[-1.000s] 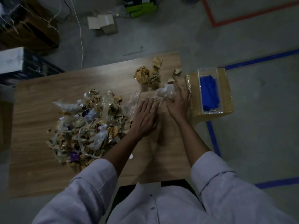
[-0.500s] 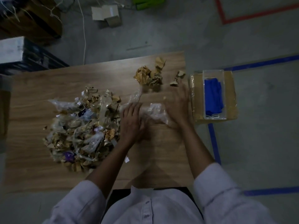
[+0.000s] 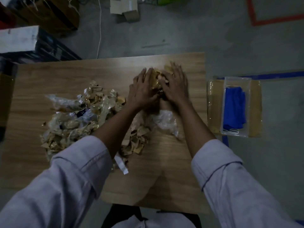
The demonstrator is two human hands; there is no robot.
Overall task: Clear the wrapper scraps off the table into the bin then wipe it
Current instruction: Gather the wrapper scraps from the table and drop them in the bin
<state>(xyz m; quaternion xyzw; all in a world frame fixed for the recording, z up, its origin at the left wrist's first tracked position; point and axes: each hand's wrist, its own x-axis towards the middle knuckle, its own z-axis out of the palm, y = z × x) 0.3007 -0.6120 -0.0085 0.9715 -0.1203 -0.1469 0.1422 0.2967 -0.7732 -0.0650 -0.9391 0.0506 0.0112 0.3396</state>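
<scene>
Two hands have shifted from mid-table [image 3: 65, 71] to its far edge near the right corner, leaving the clear plastic wrapper [image 3: 165, 120] behind. Left hand [image 3: 141, 89] and right hand [image 3: 176, 86], fingers spread and uncurled, press the gold wrapper clump [image 3: 156, 79] between them. Likely gathering strays; main scrap pile [image 3: 77, 116] sits toward the left edge, unbinned.

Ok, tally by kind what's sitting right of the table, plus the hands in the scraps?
Cardboard box: 1
Clear tub: 1
Blue cloth: 1
Hands: 2, left hand and right hand, both on the gold scraps
Total: 5
</scene>
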